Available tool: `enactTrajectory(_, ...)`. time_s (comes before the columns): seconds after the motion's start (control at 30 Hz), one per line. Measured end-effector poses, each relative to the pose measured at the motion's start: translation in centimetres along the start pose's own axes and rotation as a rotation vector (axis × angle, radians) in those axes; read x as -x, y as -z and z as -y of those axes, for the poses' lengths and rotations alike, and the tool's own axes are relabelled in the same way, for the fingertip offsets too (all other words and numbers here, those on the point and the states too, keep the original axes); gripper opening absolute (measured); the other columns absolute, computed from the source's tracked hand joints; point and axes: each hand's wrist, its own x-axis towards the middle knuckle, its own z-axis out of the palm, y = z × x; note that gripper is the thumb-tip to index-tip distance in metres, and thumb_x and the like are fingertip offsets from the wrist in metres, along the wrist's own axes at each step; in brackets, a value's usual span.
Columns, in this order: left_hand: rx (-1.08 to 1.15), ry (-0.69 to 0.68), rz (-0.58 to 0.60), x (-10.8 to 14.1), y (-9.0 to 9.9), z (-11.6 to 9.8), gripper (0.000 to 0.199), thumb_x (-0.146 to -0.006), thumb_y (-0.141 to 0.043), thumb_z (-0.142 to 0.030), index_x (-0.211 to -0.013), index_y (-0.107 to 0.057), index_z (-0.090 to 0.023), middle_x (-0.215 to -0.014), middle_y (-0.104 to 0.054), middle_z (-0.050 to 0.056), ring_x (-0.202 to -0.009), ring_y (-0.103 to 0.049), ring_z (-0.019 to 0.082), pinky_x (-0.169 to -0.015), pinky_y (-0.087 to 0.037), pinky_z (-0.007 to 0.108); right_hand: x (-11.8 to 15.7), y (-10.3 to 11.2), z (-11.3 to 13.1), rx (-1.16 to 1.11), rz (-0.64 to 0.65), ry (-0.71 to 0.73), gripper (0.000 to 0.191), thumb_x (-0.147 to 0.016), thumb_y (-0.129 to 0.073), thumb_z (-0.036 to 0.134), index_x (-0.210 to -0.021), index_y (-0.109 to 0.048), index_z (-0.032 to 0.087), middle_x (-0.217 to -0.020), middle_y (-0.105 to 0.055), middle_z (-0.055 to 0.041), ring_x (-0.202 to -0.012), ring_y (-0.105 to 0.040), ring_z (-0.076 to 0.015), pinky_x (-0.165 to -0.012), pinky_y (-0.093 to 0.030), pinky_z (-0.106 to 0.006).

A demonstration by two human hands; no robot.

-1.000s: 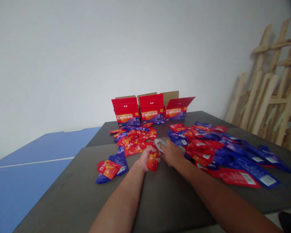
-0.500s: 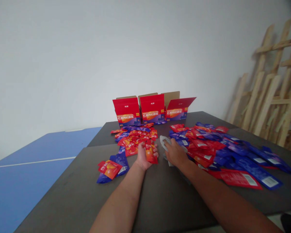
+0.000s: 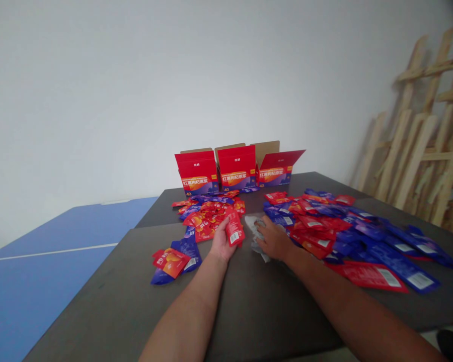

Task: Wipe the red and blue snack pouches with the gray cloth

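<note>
My left hand (image 3: 222, 243) is closed around a red sachet (image 3: 234, 227), held above the dark table with its white-labelled side showing. Just to the right, my right hand (image 3: 272, 238) grips a crumpled grey cloth (image 3: 255, 232), whose loose end hangs toward the tabletop. Beyond the left hand spreads a pile of red and blue sachets (image 3: 207, 221). A larger heap of red and blue sachets (image 3: 320, 223) lies beside my right hand, several with barcode labels up. A few more sachets (image 3: 172, 262) rest separately to the left.
Three open red printed boxes (image 3: 237, 173) stand in a row at the table's (image 3: 109, 291) far end. A blue table (image 3: 71, 251) with white lines adjoins on the left. Wooden frames (image 3: 419, 151) lean against the wall at the right.
The sachet in my left hand has turned from its orange-printed face to its labelled face. The grey cloth in my right hand has shifted slightly left and changed shape.
</note>
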Motion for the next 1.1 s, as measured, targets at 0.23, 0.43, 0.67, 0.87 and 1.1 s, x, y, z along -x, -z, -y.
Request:
enactTrajectory(0.23,0.076,0.07,0.072,0.9,-0.6,-0.5,0.03,-0.088,-0.045,-0.026,-0.113,-0.055,-0.01,-0.106,-0.066,0.014,-0.098,-0.064,0.024,-0.088,-0.05,0.043,0.2,0.2,-0.3,-0.025,0.159,0.311,0.043,-0.074,-0.059,0.018,-0.117,-0.059,0.023,-0.108,-0.052,-0.0077,-0.094,-0.051,-0.0202,-0.08,-0.042,-0.032)
enactTrajectory(0.43,-0.023,0.103,0.115,1.2,-0.6,-0.4,0.03,-0.086,-0.051,-0.024,-0.114,-0.056,-0.012,-0.108,-0.066,0.013,-0.098,-0.064,0.024,-0.089,-0.049,0.041,-0.2,0.6,0.3,0.042,0.24,0.242,0.043,-0.077,-0.057,0.019,-0.12,-0.058,0.024,-0.11,-0.051,-0.0081,-0.097,-0.052,-0.0209,-0.083,-0.042,-0.033)
enactTrajectory(0.67,-0.069,0.179,0.155,1.1,-0.4,-0.3,0.031,-0.087,-0.049,-0.022,-0.111,-0.057,-0.005,-0.103,-0.067,0.016,-0.095,-0.065,0.024,-0.087,-0.049,0.036,-0.4,0.8,0.2,0.066,0.27,0.176,0.042,-0.079,-0.056,0.023,-0.121,-0.058,0.024,-0.107,-0.051,-0.008,-0.093,-0.051,-0.0195,-0.081,-0.042,-0.03)
enactTrajectory(0.87,-0.156,0.149,0.159,1.1,-0.5,0.5,0.025,-0.082,-0.054,-0.012,-0.107,-0.06,-0.009,-0.095,-0.069,0.012,-0.085,-0.067,0.021,-0.083,-0.051,0.035,-0.5,1.1,-0.2,0.104,0.228,0.06,0.043,-0.081,-0.054,0.019,-0.124,-0.055,0.026,-0.105,-0.051,-0.0075,-0.092,-0.052,-0.0189,-0.08,-0.041,-0.029)
enactTrajectory(1.1,-0.254,0.229,0.268,1.6,-0.2,0.4,0.034,-0.082,-0.055,-0.01,-0.115,-0.057,-0.012,-0.109,-0.065,0.015,-0.099,-0.064,0.026,-0.086,-0.05,0.041,-1.1,1.1,-0.8,0.158,0.135,-0.135,0.045,-0.083,-0.053,0.022,-0.128,-0.052,0.024,-0.11,-0.049,-0.0093,-0.097,-0.051,-0.0209,-0.082,-0.04,-0.028)
